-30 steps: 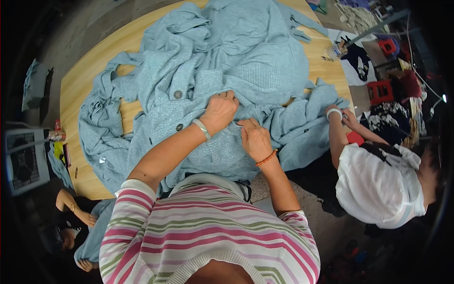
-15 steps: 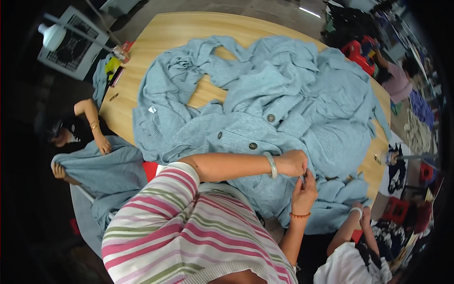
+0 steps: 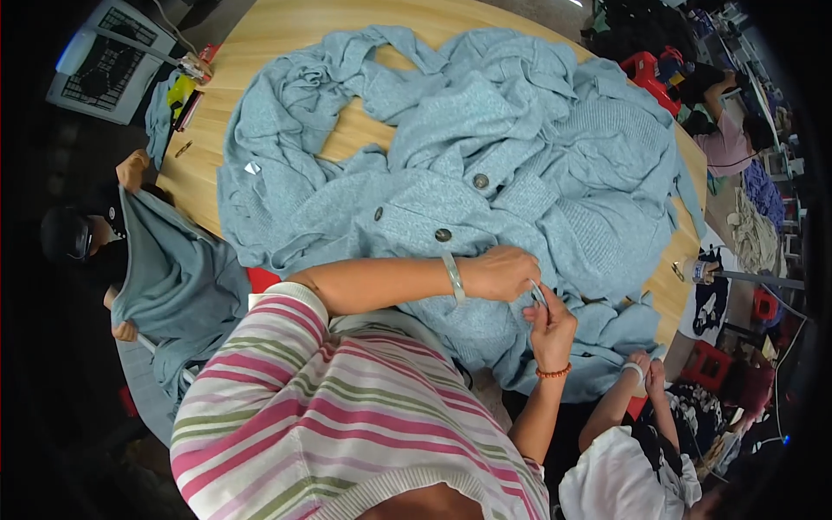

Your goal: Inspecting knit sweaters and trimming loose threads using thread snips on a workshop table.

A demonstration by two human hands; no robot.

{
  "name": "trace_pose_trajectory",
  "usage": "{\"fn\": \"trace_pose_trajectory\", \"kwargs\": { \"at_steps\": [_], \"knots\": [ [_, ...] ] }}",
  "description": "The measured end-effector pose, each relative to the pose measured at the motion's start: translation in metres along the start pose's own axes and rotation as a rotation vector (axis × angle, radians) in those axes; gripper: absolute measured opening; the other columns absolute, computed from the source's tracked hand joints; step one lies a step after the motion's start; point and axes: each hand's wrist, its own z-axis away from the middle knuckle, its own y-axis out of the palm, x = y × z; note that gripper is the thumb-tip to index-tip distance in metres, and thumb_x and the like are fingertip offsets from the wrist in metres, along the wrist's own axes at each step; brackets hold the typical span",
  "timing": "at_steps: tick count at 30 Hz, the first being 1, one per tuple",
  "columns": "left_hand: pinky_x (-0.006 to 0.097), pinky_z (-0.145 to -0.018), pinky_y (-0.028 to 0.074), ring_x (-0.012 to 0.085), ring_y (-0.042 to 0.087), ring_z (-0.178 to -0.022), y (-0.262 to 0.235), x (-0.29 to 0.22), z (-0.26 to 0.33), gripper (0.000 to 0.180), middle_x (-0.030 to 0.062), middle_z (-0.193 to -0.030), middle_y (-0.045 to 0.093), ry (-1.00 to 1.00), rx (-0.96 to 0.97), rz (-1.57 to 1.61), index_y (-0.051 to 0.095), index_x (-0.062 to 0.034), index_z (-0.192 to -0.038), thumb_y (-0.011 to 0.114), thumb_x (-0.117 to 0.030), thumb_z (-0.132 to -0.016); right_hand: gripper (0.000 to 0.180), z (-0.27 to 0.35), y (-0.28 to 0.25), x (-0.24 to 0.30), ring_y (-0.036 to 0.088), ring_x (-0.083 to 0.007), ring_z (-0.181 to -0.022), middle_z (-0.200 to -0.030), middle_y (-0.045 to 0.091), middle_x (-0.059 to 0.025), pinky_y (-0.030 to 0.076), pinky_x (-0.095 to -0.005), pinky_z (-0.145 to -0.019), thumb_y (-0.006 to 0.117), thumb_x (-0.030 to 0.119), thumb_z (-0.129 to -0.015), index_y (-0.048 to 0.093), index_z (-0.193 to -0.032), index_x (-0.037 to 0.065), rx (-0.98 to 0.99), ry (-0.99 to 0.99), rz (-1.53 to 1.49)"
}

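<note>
A heap of pale blue knit cardigans (image 3: 485, 165) with dark round buttons (image 3: 443, 235) covers a round wooden table (image 3: 260, 52). My left hand (image 3: 501, 272), with a pale green bangle on the wrist, is closed on a fold of one cardigan near the table's near edge. My right hand (image 3: 551, 326), with an orange bead bracelet, is right beside it and pinches a small shiny metal tool (image 3: 537, 294) against the same fold. Both hands touch the knit. What the tool's tip is doing is hidden by my fingers.
A seated person at the left holds up another blue garment (image 3: 178, 277). At the lower right a person in a white top (image 3: 620, 481) has both hands (image 3: 643, 371) at the heap's edge. Red stools (image 3: 646, 68) and a third person (image 3: 724, 139) are at the upper right.
My head has swung, so the table and heap shifted across the view. My hands have stayed together on the same cardigan fold, the right one now just below the left.
</note>
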Motion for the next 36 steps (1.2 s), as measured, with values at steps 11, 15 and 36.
{"fn": "trace_pose_trajectory", "kwargs": {
  "at_steps": [11, 15, 36],
  "knots": [
    [0.042, -0.064, 0.046, 0.0318, 0.061, -0.077, 0.003, 0.004, -0.004, 0.011, 0.0092, -0.082, 0.062, 0.032, 0.016, -0.029, 0.066, -0.0021, -0.085, 0.058, -0.007, -0.08, 0.029, 0.002, -0.001, -0.009, 0.067, -0.0159, -0.065, -0.083, 0.067, -0.0149, 0.053, -0.0263, -0.06, 0.05, -0.009, -0.085, 0.064, -0.109, -0.003, -0.051, -0.031, -0.015],
    [0.044, -0.067, 0.046, 0.0318, 0.06, -0.078, 0.005, 0.003, -0.003, 0.009, 0.0101, -0.081, 0.062, 0.0, -0.029, 0.003, 0.064, -0.0033, -0.078, 0.058, -0.011, -0.079, 0.018, 0.0, -0.004, -0.013, 0.063, -0.0104, -0.063, -0.077, 0.064, -0.0073, 0.05, -0.023, -0.057, 0.051, -0.005, -0.089, 0.063, -0.101, -0.007, -0.047, -0.082, -0.002],
    [0.034, -0.066, 0.047, 0.0278, 0.058, -0.073, -0.047, 0.036, 0.21, 0.019, 0.0152, -0.091, 0.06, -0.449, -0.551, 0.068, 0.057, -0.0018, -0.103, 0.056, -0.004, -0.084, 0.059, 0.055, 0.009, 0.064, 0.059, -0.0194, -0.096, -0.127, 0.051, -0.0137, 0.049, -0.03, -0.075, 0.077, 0.011, -0.075, 0.051, -0.127, 0.004, -0.553, -0.061, 0.302]
  ]
}}
